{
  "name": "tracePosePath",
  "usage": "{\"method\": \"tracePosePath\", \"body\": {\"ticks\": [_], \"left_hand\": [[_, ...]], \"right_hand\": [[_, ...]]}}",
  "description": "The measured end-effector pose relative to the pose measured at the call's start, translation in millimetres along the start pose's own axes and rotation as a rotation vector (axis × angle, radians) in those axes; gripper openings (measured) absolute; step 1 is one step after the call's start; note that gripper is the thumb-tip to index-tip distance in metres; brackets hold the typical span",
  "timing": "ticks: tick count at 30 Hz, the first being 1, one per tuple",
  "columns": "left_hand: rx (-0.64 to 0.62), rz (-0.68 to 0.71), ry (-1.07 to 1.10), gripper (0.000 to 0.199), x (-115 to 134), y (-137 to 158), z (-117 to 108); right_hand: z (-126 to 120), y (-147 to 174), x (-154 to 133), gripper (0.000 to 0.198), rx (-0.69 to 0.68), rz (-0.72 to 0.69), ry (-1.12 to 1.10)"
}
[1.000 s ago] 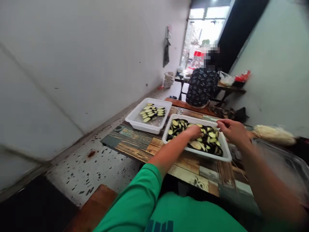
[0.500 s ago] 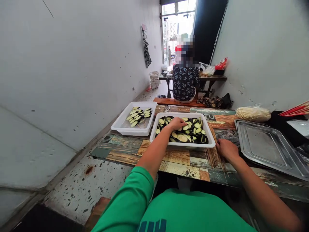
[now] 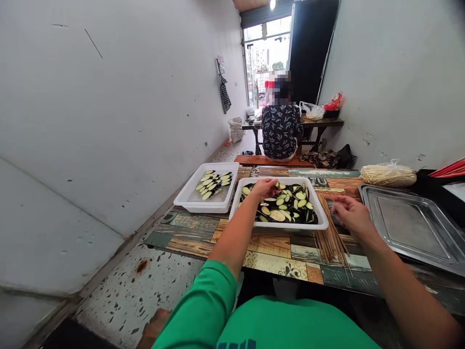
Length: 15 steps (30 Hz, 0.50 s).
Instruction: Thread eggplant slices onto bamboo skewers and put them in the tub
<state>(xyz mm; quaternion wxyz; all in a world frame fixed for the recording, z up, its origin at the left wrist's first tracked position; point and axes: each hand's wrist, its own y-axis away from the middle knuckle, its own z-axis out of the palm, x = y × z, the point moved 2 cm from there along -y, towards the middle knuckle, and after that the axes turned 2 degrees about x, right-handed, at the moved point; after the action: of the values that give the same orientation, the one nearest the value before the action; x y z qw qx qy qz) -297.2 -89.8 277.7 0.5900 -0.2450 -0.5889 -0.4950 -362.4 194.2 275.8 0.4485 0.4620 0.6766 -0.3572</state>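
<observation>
My left hand (image 3: 266, 189) is over the white tub (image 3: 278, 226) of sliced eggplant. Its fingers pinch an eggplant slice (image 3: 277, 185) above the dark-skinned, pale green slices (image 3: 283, 214) heaped inside. Just right of the tub, my right hand (image 3: 353, 214) is raised over the bundle of bamboo skewers (image 3: 331, 242). Its thumb and fingers are drawn together; anything thin between them is too faint to name. In a second white tub (image 3: 203, 208) at the left, skewered eggplant slices (image 3: 212, 183) lie with bare stick ends showing.
Metal trays (image 3: 410, 223) lie at the right, below a bag of pale skewers (image 3: 388, 173) and red sticks (image 3: 450, 168). The patchwork-patterned table (image 3: 269, 240) runs between two walls. Beyond it, a person (image 3: 279, 131) sits on a bench (image 3: 247, 160), facing away at another table.
My right hand has lifted off the skewers, its fingers now turned toward the tub. My left hand has come up slightly with an eggplant slice. The whole view has tilted up a little.
</observation>
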Motion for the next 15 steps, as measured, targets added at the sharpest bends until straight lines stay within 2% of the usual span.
{"method": "tracePosePath", "body": {"ticks": [3, 6, 8, 10, 12, 15], "left_hand": [[0.004, -0.012, 0.112, 0.007, 3, 5, 2], [0.053, -0.025, 0.228, 0.009, 4, 5, 2], [0.079, -0.043, 0.288, 0.011, 3, 4, 1], [0.123, -0.052, 0.333, 0.012, 3, 1, -1], [0.189, -0.053, 0.393, 0.016, 4, -2, -4], [0.283, -0.079, 0.525, 0.016, 6, -5, -9]], "right_hand": [[36, 15, -25, 0.051, -0.244, 0.045, -0.278], [69, 28, -39, 0.059, -0.422, 0.118, -0.359], [83, 33, -41, 0.057, -0.402, 0.087, -0.323], [91, 35, -40, 0.055, -0.324, -0.013, -0.221], [93, 36, -38, 0.056, -0.259, -0.113, -0.107], [91, 35, -37, 0.062, -0.241, -0.179, -0.004]]}}
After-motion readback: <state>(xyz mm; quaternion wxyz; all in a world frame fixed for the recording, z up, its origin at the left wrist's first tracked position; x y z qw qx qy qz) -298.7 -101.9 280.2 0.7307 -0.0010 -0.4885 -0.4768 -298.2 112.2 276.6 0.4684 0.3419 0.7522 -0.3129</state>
